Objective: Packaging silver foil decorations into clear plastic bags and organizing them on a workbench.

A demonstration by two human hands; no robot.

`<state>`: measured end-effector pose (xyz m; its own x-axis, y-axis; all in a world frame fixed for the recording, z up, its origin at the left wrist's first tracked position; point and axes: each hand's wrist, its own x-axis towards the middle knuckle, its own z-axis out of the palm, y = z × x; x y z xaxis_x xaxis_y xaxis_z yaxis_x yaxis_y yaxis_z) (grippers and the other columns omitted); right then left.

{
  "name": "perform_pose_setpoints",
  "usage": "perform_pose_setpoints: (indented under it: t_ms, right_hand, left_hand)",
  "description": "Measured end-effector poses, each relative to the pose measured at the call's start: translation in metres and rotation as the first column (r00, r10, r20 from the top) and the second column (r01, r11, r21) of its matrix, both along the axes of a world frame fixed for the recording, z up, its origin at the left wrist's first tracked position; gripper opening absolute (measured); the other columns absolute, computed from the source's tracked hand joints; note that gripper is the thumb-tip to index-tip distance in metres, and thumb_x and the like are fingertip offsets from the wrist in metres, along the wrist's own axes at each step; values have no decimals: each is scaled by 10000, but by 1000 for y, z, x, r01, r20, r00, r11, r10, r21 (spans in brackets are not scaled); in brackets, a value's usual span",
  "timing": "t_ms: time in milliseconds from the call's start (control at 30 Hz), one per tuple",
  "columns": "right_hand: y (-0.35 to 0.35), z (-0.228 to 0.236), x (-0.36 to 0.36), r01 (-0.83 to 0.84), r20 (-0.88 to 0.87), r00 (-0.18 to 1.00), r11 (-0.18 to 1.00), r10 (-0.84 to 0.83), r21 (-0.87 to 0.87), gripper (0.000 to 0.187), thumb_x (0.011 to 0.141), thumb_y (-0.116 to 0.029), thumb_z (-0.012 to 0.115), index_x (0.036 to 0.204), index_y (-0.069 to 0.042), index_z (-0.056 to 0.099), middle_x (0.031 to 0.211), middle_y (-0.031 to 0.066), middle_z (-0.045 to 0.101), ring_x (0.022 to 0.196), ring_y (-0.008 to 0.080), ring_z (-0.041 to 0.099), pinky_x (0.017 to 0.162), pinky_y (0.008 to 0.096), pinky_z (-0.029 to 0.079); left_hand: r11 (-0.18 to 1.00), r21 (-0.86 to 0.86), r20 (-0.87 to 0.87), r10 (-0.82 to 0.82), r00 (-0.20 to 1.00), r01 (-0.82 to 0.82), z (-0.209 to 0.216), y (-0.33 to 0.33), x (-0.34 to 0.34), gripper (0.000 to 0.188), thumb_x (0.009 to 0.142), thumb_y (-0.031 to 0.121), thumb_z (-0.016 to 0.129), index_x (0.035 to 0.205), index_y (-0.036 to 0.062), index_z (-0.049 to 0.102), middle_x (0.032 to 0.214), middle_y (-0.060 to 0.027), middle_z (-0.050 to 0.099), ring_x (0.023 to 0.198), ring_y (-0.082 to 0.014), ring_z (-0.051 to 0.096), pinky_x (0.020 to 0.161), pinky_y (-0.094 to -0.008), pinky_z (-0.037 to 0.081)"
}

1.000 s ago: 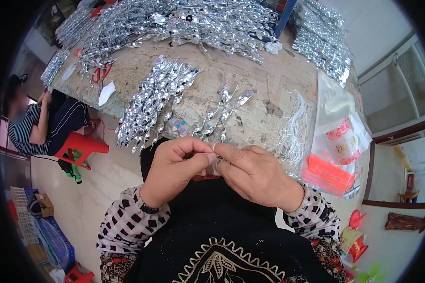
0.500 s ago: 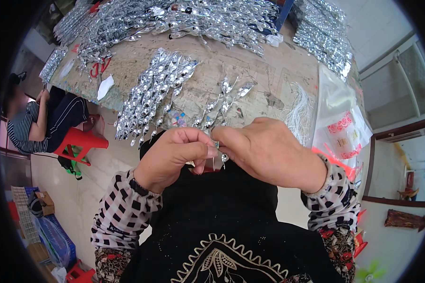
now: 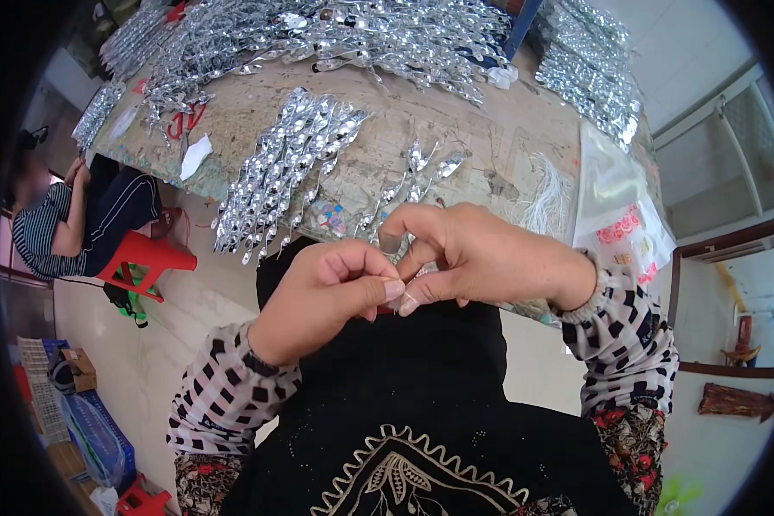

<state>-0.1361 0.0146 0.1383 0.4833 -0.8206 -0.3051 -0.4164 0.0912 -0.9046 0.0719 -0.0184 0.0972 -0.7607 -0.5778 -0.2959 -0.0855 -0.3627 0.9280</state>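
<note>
My left hand (image 3: 331,288) is closed in a pinch, thumb against bent forefinger. Its tips meet those of my right hand (image 3: 490,254), whose thumb and finger are pinched too, above my lap at the table edge. A fine whitish thread (image 3: 402,297) seems to run between the touching fingertips; most of it is hidden. Just beyond my hands, a few silver twisted foil strands (image 3: 417,159) lie on the table, their near ends passing behind my fingers. A bundle of similar silver strands (image 3: 292,159) lies to their left, its near ends hanging over the edge.
Silver strands are heaped along the far side of the worn table (image 3: 464,138). White threads (image 3: 546,202) and clear plastic bags (image 3: 615,189) lie at right. Red scissors (image 3: 185,125) and a white scrap (image 3: 196,156) are at left, near a person on a red stool (image 3: 150,258).
My right hand has turned and its thumb has come down to meet my left fingertips. The silver end that hung below the right fingers is out of sight. The left hand has barely moved.
</note>
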Motion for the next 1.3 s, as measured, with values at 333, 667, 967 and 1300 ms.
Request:
perform_pose_setpoints:
  t_ms: [333, 667, 967, 1300]
  right_hand:
    - [24, -34, 23, 430, 561, 702, 889, -439, 157, 353, 844, 14, 635, 1116, -86, 432, 822, 17, 591, 657, 40, 550, 477, 173, 424]
    - [-29, -51, -108, 959, 765, 228, 276, -602, -68, 375, 746, 115, 568, 1080, -7, 447, 761, 107, 624, 548, 112, 488, 585, 239, 443]
    - [2, -57, -17, 730, 630, 521, 683, -575, 19, 303, 779, 65, 643, 1010, -62, 494, 726, 22, 605, 559, 90, 554, 487, 199, 422]
    - [-8, -102, -35, 762, 620, 395, 619, -678, 191, 234, 795, 59, 622, 964, -74, 529, 761, 43, 644, 524, 90, 533, 534, 216, 450]
  left_hand:
    - [818, -529, -42, 241, 970, -227, 6, 16, 1, 68, 879, 44, 617, 855, -18, 631, 737, -14, 618, 644, -60, 559, 570, -205, 445]
    - [991, -5, 46, 131, 990, -131, 9, 10, 14, 88, 880, 93, 630, 862, 6, 631, 705, -9, 599, 558, -72, 555, 516, -198, 434]
    - [948, 298, 110, -150, 983, 111, -36, 7, 26, 192, 951, 169, 552, 1063, 17, 584, 721, -43, 618, 600, -110, 613, 551, -208, 477]
    - [963, 241, 155, -162, 974, 121, -49, 1, 56, 320, 986, 266, 494, 1214, 48, 552, 710, -12, 564, 610, -78, 547, 591, -205, 449]
